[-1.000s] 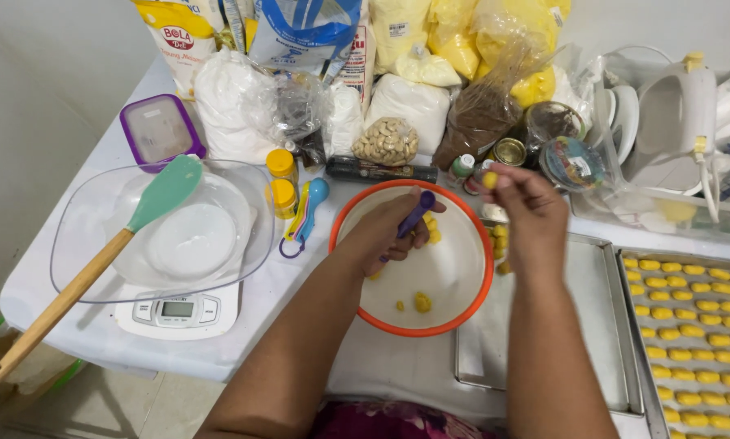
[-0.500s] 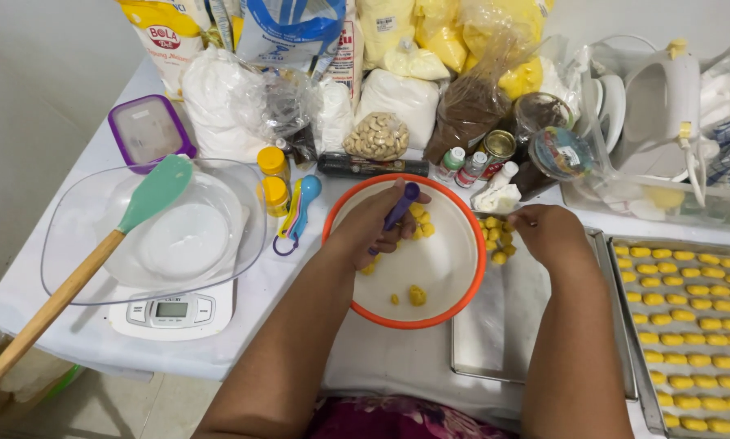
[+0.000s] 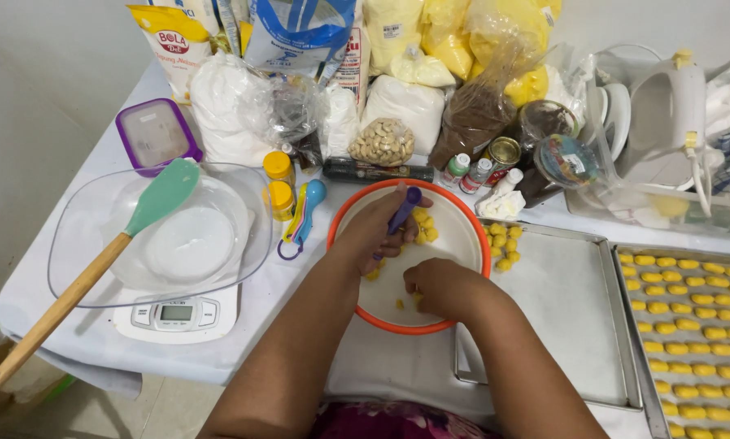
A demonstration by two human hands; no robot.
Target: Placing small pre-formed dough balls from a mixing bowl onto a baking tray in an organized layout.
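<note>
bottles (image 3: 468,172) crowd far rim, tray (image 3: 560,309) rt open

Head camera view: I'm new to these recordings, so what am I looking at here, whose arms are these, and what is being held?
There is no machine here. The one camera sits on a person's head and looks down, so both arms entering from the bottom are that person's own. The left hand holds a small purple tool over a white plate with an orange rim. The right hand rests on the plate among small yellow dough pieces. To the right lie a near-bare baking tray and another tray filled with rows of yellow pieces. To the left, a clear bowl sits on a kitchen scale with a green spatula across it. Bags and jars crowd the back.
</note>
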